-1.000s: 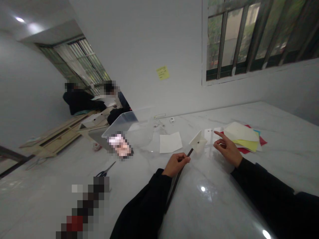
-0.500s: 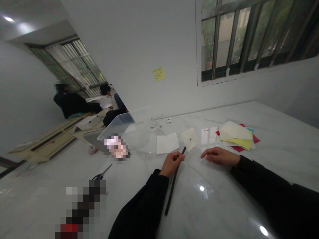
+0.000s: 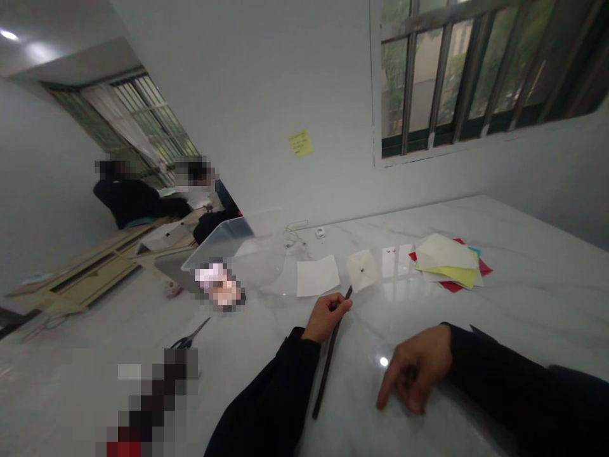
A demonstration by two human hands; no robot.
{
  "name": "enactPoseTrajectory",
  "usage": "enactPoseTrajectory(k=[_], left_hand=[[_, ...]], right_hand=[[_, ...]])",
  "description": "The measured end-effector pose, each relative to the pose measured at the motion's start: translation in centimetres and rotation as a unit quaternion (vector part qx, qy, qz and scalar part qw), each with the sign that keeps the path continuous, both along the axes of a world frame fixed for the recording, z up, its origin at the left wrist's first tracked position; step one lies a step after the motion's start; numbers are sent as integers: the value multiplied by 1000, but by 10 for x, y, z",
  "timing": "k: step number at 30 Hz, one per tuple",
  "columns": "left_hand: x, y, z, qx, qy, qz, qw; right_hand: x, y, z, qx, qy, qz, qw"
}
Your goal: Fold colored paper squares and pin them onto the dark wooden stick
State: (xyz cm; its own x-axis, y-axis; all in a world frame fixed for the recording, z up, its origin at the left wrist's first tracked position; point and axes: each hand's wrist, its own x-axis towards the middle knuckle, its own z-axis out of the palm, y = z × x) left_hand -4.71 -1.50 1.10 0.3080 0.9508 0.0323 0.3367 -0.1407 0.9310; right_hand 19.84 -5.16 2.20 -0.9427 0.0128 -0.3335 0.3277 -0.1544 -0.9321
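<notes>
My left hand [image 3: 327,315] is closed around a thin dark stick [image 3: 328,366]. The stick carries a cream paper pinwheel [image 3: 361,268] at its far end, low over the white table [image 3: 523,273]. My right hand [image 3: 415,369] hovers near the table's front, fingers loosely curled downward, and holds nothing. A white paper square [image 3: 317,275] lies just left of the pinwheel. Two small white cards [image 3: 396,259] lie to its right.
A stack of cream, yellow and red paper sheets [image 3: 450,261] sits at the right. A clear plastic bin [image 3: 235,251] stands behind the white square. Scissors [image 3: 189,336] lie at the left. Two people sit at a far wooden table [image 3: 95,270].
My right hand has pulled back from the pinwheel toward me and dropped near the table's front. The pinwheel on its stick has sunk lower and tipped flatter.
</notes>
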Motion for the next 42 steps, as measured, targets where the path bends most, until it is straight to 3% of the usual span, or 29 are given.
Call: enactPoseTrajectory(k=[1, 3, 5, 7, 10, 12, 13, 15, 17, 18, 19, 20, 22, 24, 27, 29, 30, 31, 32, 33, 34, 35, 36, 37, 38, 39, 40, 41, 42], left_hand=[[0, 0, -1, 0, 2, 0, 1000], [-1, 1, -1, -1, 4, -2, 1000], [0, 1, 1, -7, 3, -2, 1000], [1, 1, 3, -13, 3, 0, 1000], [2, 1, 7, -18, 8, 2, 1000], [3, 1, 9, -16, 15, 3, 1000], [3, 1, 9, -15, 18, 4, 1000], [4, 1, 10, -11, 20, 4, 1000], [4, 1, 10, -8, 19, 1, 1000], [4, 1, 10, -7, 19, 1, 1000], [4, 1, 10, -7, 20, 1, 1000], [3, 1, 10, -8, 21, 2, 1000], [4, 1, 12, -9, 25, 4, 1000], [4, 1, 13, -13, 25, 5, 1000], [5, 1, 14, -18, 23, 11, 1000], [5, 1, 14, -17, 26, 10, 999], [5, 1, 13, -17, 29, 8, 999], [5, 1, 13, -16, 31, 6, 999], [4, 0, 12, -14, 33, 3, 999], [4, 0, 11, -12, 35, 1, 999], [4, 0, 11, -9, 37, 0, 999], [4, 0, 11, -5, 38, -1, 999], [4, 0, 11, -3, 38, -1, 999], [4, 0, 10, -3, 37, -1, 999], [4, 0, 10, -4, 36, 0, 999], [4, 0, 10, -5, 35, 0, 999], [4, 1, 9, -4, 34, -2, 999], [3, 1, 8, -2, 35, -4, 999], [3, 1, 8, 1, 35, -4, 999]], right_hand=[[1, 2, 0, 12, 10, -14, 1000], [8, 14, -3, 73, 34, -176, 981], [20, 35, -10, 133, 38, -410, 902], [32, 55, -19, 142, 37, -584, 799], [41, 72, -27, 112, 38, -725, 678], [35, 69, -28, 111, 37, -748, 653], [28, 63, -27, 122, 42, -729, 672], [8, 43, -25, 157, 47, -604, 780], [-13, 20, -23, 138, 69, -359, 920], [-22, 10, -23, 115, 89, -252, 957], [-28, 3, -23, 87, 102, -175, 975], [-30, 0, -24, 74, 110, -148, 980], [-26, 7, -26, 87, 116, -212, 967], [-12, 27, -29, 120, 104, -390, 907], [19, 62, -35, 142, 89, -652, 739], [33, 75, -37, 128, 77, -750, 644], [37, 77, -36, 132, 73, -772, 617], [37, 76, -34, 140, 69, -776, 611], [35, 71, -31, 149, 64, -754, 637], [30, 63, -26, 153, 58, -703, 692], [24, 53, -20, 144, 51, -622, 768], [18, 42, -14, 113, 29, -472, 874], [12, 31, -7, 67, 16, -286, 956], [6, 21, -2, 16, 12, -110, 994], [2, 14, 2, -26, 7, 37, 999], [0, 10, 4, -39, 12, 95, 995], [0, 10, 3, -32, 20, 91, 995], [2, 13, 1, -8, 30, 33, 999], [5, 19, -3, 28, 40, -77, 996]])
